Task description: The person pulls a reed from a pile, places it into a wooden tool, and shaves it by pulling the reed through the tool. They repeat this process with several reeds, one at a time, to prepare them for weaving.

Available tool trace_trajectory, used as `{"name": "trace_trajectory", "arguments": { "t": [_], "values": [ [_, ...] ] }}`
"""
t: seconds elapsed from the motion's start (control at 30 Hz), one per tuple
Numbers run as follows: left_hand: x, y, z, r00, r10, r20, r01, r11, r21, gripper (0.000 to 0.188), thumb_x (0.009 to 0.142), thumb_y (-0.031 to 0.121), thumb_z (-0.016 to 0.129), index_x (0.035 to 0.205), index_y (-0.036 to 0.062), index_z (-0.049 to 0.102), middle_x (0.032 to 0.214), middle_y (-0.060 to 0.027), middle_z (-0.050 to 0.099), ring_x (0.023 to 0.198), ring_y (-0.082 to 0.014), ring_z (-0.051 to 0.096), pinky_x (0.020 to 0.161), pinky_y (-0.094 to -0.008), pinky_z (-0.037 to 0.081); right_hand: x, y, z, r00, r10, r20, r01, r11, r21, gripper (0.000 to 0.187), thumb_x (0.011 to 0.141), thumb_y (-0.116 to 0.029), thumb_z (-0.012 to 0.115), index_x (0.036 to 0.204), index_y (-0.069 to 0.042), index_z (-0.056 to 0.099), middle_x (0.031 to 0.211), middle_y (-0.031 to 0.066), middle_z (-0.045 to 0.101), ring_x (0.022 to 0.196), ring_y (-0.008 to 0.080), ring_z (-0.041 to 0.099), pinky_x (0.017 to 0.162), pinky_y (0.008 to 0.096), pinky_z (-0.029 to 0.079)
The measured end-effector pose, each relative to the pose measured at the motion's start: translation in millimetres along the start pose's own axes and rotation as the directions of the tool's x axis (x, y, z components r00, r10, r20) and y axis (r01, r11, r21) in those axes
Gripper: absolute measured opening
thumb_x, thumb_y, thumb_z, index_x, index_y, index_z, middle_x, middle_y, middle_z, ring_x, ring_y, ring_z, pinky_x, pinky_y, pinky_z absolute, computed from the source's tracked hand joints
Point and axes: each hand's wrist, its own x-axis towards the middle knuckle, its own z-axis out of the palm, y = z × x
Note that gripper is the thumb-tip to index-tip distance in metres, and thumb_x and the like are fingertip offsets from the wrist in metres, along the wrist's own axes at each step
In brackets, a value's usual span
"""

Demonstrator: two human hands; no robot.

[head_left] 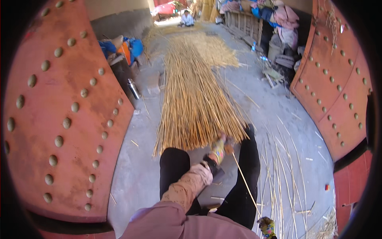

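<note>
Before me a wide layer of long golden reed stalks (pixel 195 103) lies on the floor, cut ends towards me. My left hand (pixel 219 148), in a yellow patterned glove, reaches to those near ends; its fingers are blurred and partly hidden. Beside it is a small brown shape (pixel 229 149) that I cannot make out. From there a single reed stalk (pixel 244 179) slants down to my right hand (pixel 267 227), at the lower edge. This hand wears a colourful patterned glove and appears closed on the stalk's lower end.
Loose thin stalks (pixel 284 171) lie to the right. Red studded doors, one on the left (pixel 75 131) and one on the right (pixel 330 87), flank the floor. A metal flask (pixel 134 89) stands at the left. Farther back, a person (pixel 187 19) sits near piled cloth (pixel 284 20).
</note>
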Motion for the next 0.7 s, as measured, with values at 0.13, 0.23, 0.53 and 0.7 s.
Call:
{"name": "trace_trajectory", "arguments": {
  "t": [0.13, 0.23, 0.53, 0.7],
  "values": [
    [31, -40, 2, 0.998, 0.026, 0.050, -0.020, 0.994, -0.111, 0.027, 0.081, 0.032, 0.056, 0.095, 0.0100, 0.047, 0.089, -0.0075, 0.057, 0.074, -0.0193, 0.058, 0.056, -0.0307, 0.049, -16, 112, -34, 0.912, -0.143, 0.385, -0.198, 0.668, 0.717, 0.043, 0.080, -0.036, 0.050, 0.099, 0.003, 0.052, 0.097, 0.0197, 0.056, 0.073, 0.0271, 0.060, 0.054, 0.0309, 0.048],
    [-13, -81, 37, 0.977, -0.082, 0.199, 0.100, 0.991, -0.084, 0.035, 0.078, 0.036, 0.058, 0.101, 0.0132, 0.044, 0.087, -0.0076, 0.056, 0.074, -0.0187, 0.058, 0.058, -0.0312, 0.050, 28, 62, -12, 0.903, -0.240, 0.356, -0.113, 0.667, 0.737, 0.065, 0.077, -0.053, 0.043, 0.111, 0.002, 0.047, 0.116, 0.0193, 0.046, 0.080, 0.0298, 0.058, 0.055, 0.0355, 0.047],
    [-62, -99, 57, 0.989, -0.023, 0.145, 0.010, 0.996, 0.089, 0.010, 0.084, 0.017, 0.053, 0.088, 0.0086, 0.051, 0.077, 0.0021, 0.053, 0.072, -0.0094, 0.057, 0.062, -0.0219, 0.048, 58, -84, 42, 0.953, -0.275, -0.129, 0.303, 0.828, 0.471, 0.016, 0.081, -0.017, 0.055, 0.074, -0.003, 0.059, 0.058, 0.0008, 0.055, 0.039, 0.0027, 0.036, 0.036, 0.0167, 0.023],
    [-62, -121, 72, 0.966, -0.012, 0.257, -0.069, 0.951, 0.303, 0.013, 0.084, 0.017, 0.051, 0.092, 0.0068, 0.051, 0.079, 0.0012, 0.053, 0.074, -0.0093, 0.053, 0.067, -0.0228, 0.042, 49, -49, 32, 0.928, -0.310, -0.207, 0.358, 0.895, 0.265, 0.014, 0.081, -0.010, 0.053, 0.072, -0.002, 0.059, 0.059, 0.0013, 0.054, 0.041, 0.0029, 0.037, 0.039, 0.0169, 0.026]
  ]
}}
